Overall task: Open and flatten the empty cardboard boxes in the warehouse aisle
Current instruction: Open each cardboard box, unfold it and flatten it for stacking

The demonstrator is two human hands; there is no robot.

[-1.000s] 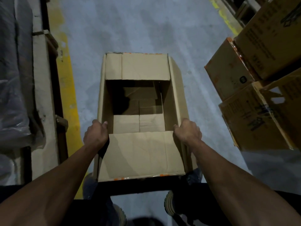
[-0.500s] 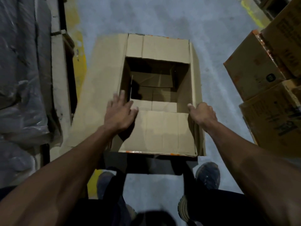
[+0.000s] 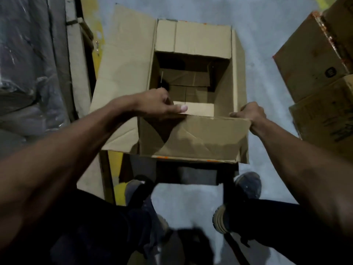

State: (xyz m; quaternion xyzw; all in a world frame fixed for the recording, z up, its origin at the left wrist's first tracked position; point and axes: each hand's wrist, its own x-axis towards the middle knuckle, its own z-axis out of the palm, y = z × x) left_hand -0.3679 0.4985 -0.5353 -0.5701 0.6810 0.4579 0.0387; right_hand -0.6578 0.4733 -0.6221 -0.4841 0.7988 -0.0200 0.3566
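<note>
An empty brown cardboard box (image 3: 223,88) stands open on the grey floor in front of my feet. Its left flap (image 3: 124,73) is folded out flat to the left. The far flap (image 3: 193,39) and the near flap (image 3: 191,138) lean inward over the opening. My left hand (image 3: 158,105) pinches the top edge of the near flap at its left end, thumb on the edge. My right hand (image 3: 250,113) grips the near flap's right corner where it meets the right wall. The box's inside is dark and shows only its bottom flaps.
Several closed cardboard boxes (image 3: 313,60) are stacked at the right. A plastic-wrapped load (image 3: 28,64) and a rack post (image 3: 76,64) stand along the left, beside a yellow floor line (image 3: 118,169). My shoes (image 3: 246,186) are just behind the box.
The box's left flap has swung out flat to the left. My left hand moved from that flap to the near flap's edge and now pinches it. My right hand stays at the right corner.
</note>
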